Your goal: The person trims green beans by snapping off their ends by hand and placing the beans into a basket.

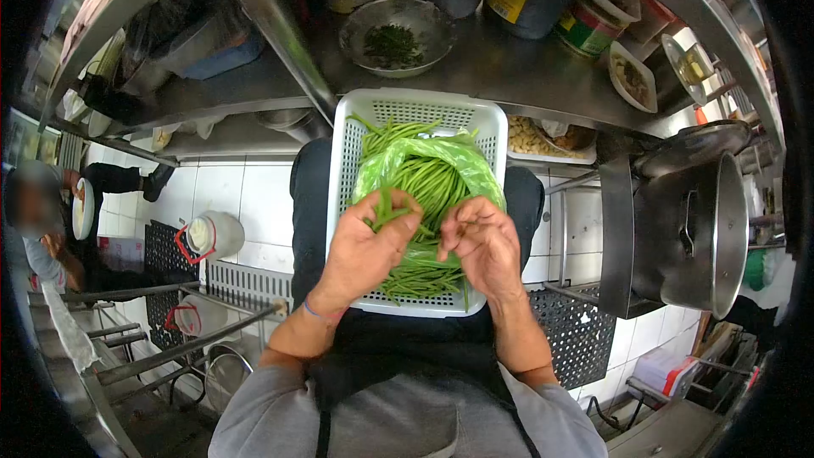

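Observation:
A white perforated basket (pixel 346 136) rests on the person's lap, with green beans on its floor and a green plastic bag (pixel 483 171) of more green beans (pixel 428 182) lying open in it. Over the bag's left side, my left hand (pixel 373 237) is closed around a few green bean pieces (pixel 384 207). My right hand (pixel 485 242) is just right of it, above the bag, its fingers curled and thumb near the fingertips; whether something small is between them is hard to make out. The two hands are apart.
A metal shelf ahead bears a bowl of chopped greens (pixel 395 37), jars and dishes. A large metal pot (pixel 721 229) stands at the right. A white bucket (pixel 222 233) with a red handle is on the left. Another person (pixel 51 246) sits at the far left.

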`<state>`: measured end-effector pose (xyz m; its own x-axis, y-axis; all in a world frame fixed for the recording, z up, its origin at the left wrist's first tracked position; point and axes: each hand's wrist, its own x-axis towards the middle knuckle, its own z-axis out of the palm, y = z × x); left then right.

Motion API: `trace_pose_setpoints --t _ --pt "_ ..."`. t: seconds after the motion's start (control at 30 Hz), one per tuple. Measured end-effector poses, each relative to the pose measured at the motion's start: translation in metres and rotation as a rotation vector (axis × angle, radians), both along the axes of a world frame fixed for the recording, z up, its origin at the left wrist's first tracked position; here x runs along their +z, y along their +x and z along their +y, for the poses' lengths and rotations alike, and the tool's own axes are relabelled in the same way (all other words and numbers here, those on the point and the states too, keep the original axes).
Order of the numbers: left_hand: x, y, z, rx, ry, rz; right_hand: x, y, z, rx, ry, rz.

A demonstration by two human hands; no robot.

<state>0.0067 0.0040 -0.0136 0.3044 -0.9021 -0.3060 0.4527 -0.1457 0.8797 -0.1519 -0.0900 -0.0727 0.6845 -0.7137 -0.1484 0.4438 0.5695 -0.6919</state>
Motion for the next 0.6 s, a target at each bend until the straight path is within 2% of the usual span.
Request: trace_pose_setpoints --t 0.03,0.07,0.2,0.3,0.4,0.5,0.6 --pt "-0.001 -0.001 -0.002 0.018 -0.003 -0.025 0.002 0.001 0.003 0.036 0.098 -0.076" --pt "-0.002 -0.002 -0.004 0.036 -0.004 -0.050 -0.006 0.000 0.006 0.097 0.083 -0.085" --pt "-0.009 -0.006 -0.004 0.045 -0.004 -0.086 -0.008 0.001 0.017 0.155 -0.073 0.127" --pt "-0.006 -0.003 -0.004 0.060 0.019 -0.069 -0.003 -0.002 0.016 0.182 -0.164 0.132" --pt "-0.010 -0.002 -0.004 0.059 0.017 -0.081 0.002 -0.008 0.017 0.217 -0.312 0.266" --pt "-0.010 -0.004 -0.006 0.080 -0.006 -0.112 0.009 -0.002 0.022 0.110 -0.455 0.412" --pt "-0.009 -0.008 -0.004 0.080 -0.048 -0.302 0.004 0.000 0.021 0.016 -0.735 0.543"
